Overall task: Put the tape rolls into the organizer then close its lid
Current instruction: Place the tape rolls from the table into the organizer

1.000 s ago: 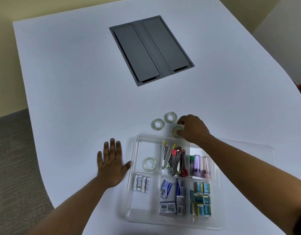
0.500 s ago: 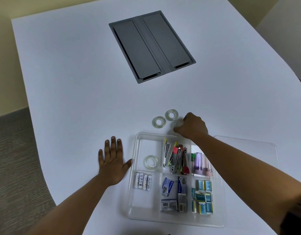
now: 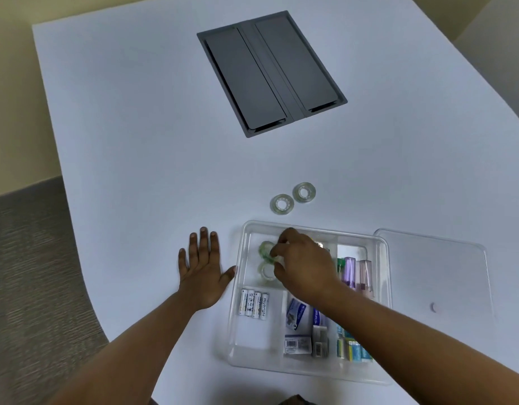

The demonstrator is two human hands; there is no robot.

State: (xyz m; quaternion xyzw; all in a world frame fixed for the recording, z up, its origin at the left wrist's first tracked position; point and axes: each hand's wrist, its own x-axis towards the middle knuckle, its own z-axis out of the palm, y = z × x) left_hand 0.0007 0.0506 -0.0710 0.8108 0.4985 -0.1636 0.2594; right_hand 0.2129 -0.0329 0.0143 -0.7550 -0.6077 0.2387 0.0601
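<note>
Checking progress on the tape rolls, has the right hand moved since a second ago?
Yes. The right hand went from beyond the organizer's far wall to its far-left compartment, carrying a tape roll.

White table (image 3: 135,141) filling most of the view, curved along its near-left edge. Dark grey cable hatch (image 3: 271,73) with two flaps sunk into the far middle. Grey carpet (image 3: 27,273) at near left, beige wall (image 3: 10,97) beyond. Four white batteries (image 3: 254,304) side by side, blue-and-white small boxes (image 3: 296,314) right of them, purple and pink clear tubes (image 3: 356,273) farther right
</note>
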